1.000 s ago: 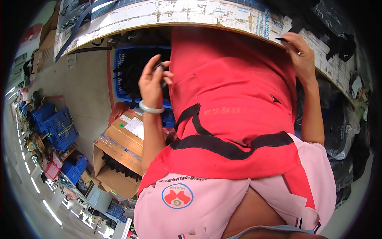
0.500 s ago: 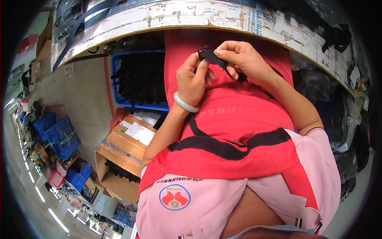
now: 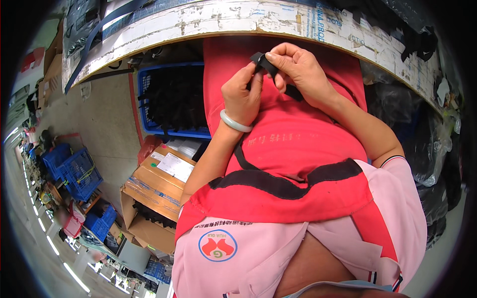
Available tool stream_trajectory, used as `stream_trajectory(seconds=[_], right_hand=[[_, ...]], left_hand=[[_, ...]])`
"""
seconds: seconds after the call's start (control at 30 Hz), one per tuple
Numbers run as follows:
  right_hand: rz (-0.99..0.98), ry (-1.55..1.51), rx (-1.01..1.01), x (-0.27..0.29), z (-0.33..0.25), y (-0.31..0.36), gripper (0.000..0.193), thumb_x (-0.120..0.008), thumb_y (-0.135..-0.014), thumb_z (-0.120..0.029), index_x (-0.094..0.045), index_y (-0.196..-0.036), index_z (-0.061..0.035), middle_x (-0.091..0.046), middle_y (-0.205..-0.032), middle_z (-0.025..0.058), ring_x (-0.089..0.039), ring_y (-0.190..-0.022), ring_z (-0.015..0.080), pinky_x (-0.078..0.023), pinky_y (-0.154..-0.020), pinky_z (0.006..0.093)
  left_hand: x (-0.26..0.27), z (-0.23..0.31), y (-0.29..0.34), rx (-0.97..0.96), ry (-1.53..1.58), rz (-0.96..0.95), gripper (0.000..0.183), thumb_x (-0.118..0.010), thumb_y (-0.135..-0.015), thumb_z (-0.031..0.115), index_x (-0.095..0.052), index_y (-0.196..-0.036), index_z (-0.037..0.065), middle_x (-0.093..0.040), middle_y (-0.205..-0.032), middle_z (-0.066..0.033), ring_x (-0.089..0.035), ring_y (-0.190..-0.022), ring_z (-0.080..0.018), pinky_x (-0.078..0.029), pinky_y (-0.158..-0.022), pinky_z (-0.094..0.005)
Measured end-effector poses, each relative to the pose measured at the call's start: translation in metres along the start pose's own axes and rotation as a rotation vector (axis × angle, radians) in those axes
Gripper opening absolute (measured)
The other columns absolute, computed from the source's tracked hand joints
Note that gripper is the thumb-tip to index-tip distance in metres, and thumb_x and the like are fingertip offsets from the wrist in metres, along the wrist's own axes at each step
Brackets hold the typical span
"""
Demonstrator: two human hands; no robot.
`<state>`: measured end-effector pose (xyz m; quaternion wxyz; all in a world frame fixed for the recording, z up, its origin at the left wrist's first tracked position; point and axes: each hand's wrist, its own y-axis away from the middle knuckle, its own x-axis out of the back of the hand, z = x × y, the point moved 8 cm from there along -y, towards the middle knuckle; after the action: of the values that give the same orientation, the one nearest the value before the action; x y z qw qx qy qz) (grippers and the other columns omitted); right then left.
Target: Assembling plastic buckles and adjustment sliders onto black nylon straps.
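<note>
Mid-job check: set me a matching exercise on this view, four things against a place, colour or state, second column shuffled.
Things:
1. Black strap piece
2. Bangle
3. Cardboard box
4. Apron

Matches:
A. Around the left wrist
B. Red, worn by the person
C. Brown, with its flaps open
D. Held between the left hand and right hand

Pairs: 1-D, 2-A, 3-C, 4-B
</note>
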<state>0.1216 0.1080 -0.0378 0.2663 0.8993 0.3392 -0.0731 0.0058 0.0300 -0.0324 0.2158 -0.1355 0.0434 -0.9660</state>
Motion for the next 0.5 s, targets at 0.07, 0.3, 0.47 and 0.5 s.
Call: stream_trajectory(seconds=[0.07, 0.3, 0.47, 0.5], right_hand=[[0.016, -0.064, 0.063, 0.001, 0.001, -0.001, 0.024, -0.063, -0.094, -0.024, -0.060, -0.101, -0.0009, -0.062, -0.075, 0.0033, -0.059, -0.056, 0.0071, -0.051, -0.052, 0.0202], [-0.056, 0.098, 0.025, 0.006, -0.004, -0.003, 0.024, -0.067, -0.090, -0.021, -0.064, -0.106, -0.0029, -0.061, -0.080, 0.0005, -0.059, -0.065, 0.0062, -0.051, -0.055, 0.0205], [-0.004, 0.379, 0.623, -0.008, -0.036, 0.017, 0.017, -0.066, -0.091, -0.015, -0.063, -0.101, -0.0025, -0.061, -0.084, 0.0009, -0.058, -0.066, 0.0063, -0.049, -0.054, 0.0207], [-0.015, 0.298, 0.765, -0.016, -0.055, 0.031, 0.014, -0.065, -0.091, -0.014, -0.062, -0.100, -0.0025, -0.061, -0.086, 0.0011, -0.057, -0.065, 0.0065, -0.048, -0.054, 0.0206]], left_hand=[[-0.001, 0.003, 0.000, -0.115, -0.094, -0.028, 0.024, -0.060, -0.089, -0.001, -0.065, -0.112, 0.000, -0.067, -0.081, -0.0080, -0.061, -0.064, -0.0094, -0.049, -0.055, -0.0268], [-0.012, -0.021, 0.002, 0.702, 0.912, -0.106, 0.031, -0.052, -0.096, 0.016, -0.058, -0.119, -0.004, -0.064, -0.079, -0.0103, -0.056, -0.057, -0.0112, -0.042, -0.046, -0.0203], [-0.014, -0.036, 0.002, 0.660, 0.829, -0.121, 0.023, -0.063, -0.093, 0.015, -0.065, -0.103, -0.006, -0.068, -0.078, -0.0120, -0.058, -0.051, -0.0134, -0.044, -0.042, -0.0209], [-0.015, -0.032, 0.002, 0.664, 0.830, -0.110, 0.023, -0.063, -0.093, 0.015, -0.065, -0.103, -0.006, -0.068, -0.078, -0.0120, -0.058, -0.051, -0.0134, -0.044, -0.042, -0.0209]])
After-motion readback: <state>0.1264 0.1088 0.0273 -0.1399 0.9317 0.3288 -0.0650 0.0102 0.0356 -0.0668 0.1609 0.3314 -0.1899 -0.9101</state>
